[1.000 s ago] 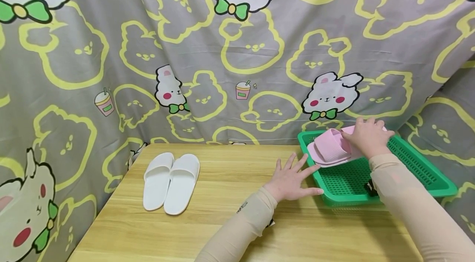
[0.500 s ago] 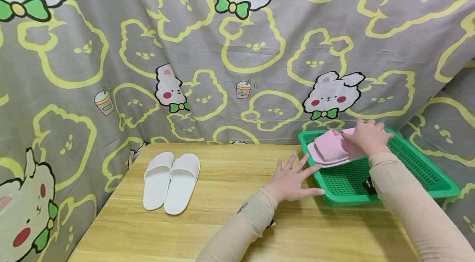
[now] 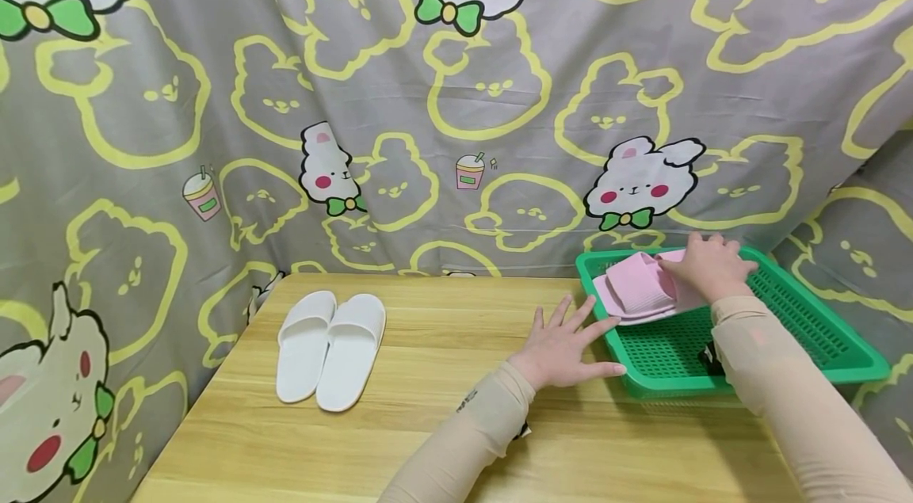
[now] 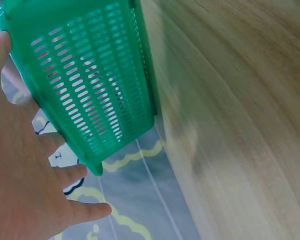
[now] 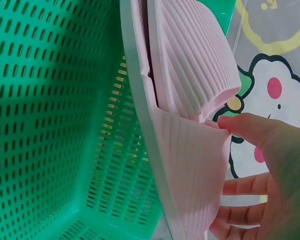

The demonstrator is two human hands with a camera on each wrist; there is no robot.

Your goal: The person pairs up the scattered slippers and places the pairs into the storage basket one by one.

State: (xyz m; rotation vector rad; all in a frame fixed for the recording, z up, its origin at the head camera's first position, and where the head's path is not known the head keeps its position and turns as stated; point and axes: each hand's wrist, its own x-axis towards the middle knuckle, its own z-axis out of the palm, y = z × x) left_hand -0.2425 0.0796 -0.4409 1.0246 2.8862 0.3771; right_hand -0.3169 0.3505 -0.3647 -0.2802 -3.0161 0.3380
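Observation:
A pair of pink ribbed slide slippers (image 3: 635, 287), laid together, sits tilted at the back left of the green plastic basket (image 3: 852, 367). My right hand (image 3: 713, 269) grips them from above. In the right wrist view its thumb (image 5: 235, 125) presses the strap edge of one pink slipper (image 5: 190, 155), the fingers curling round the far side. My left hand (image 3: 559, 348) has its fingers spread beside the basket's left rim, holding nothing. The left wrist view shows the fingertips along the basket's rim (image 4: 27, 80).
A pair of white slippers (image 3: 347, 356) lies side by side on the left of the wooden table (image 3: 442, 313). A grey curtain (image 3: 399, 91) with rabbit and bear prints hangs behind the table and at both sides.
My right hand and the pink slippers have sunk slightly lower into the basket. My left hand keeps its place at the rim.

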